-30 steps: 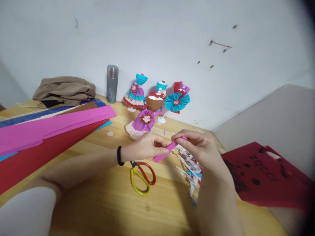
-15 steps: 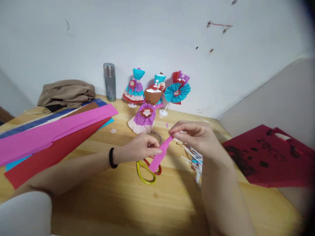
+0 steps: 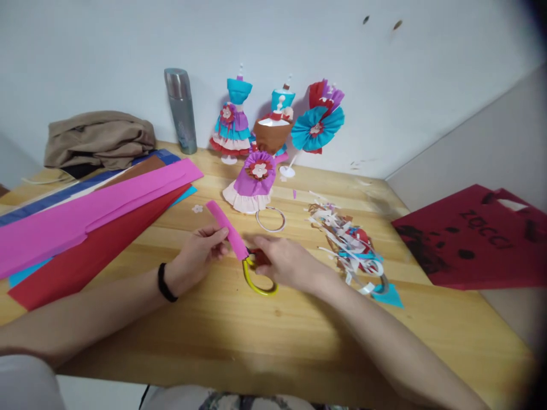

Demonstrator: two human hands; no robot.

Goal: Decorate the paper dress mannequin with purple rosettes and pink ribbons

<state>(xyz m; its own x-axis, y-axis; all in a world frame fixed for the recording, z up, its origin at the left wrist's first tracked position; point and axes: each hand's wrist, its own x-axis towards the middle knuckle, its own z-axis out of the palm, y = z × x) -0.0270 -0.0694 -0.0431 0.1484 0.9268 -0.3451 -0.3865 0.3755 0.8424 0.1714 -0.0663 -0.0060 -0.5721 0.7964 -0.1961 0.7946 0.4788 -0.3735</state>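
Note:
Pinched between the thumb and fingers of my left hand (image 3: 205, 245) is a pink crepe paper strip (image 3: 226, 228), slanting from upper left to lower right. The strip's lower end lies over the blades of the scissors (image 3: 260, 290). My right hand (image 3: 286, 259) is closed at the scissors' handles. Its fingers hide the red handle, while the yellow loop shows below them. Just beyond the hands stands a small dress form (image 3: 252, 188) with a brown top, a purple and pale pink skirt and a flower. A ring of pale wire or tape (image 3: 271, 219) lies beside its hem.
Behind stand more paper-dressed forms (image 3: 233, 125) and a grey flask (image 3: 180, 111). Coloured paper sheets (image 3: 106, 205) and a brown cloth (image 3: 100, 139) lie to the left. Paper scraps (image 3: 350, 242) are heaped to the right, near a red bag (image 3: 470, 239).
My right hand has let go of the pink strip and moved down to the scissors. My left hand has moved left with the strip, now tilted the other way. The view has tipped downward.

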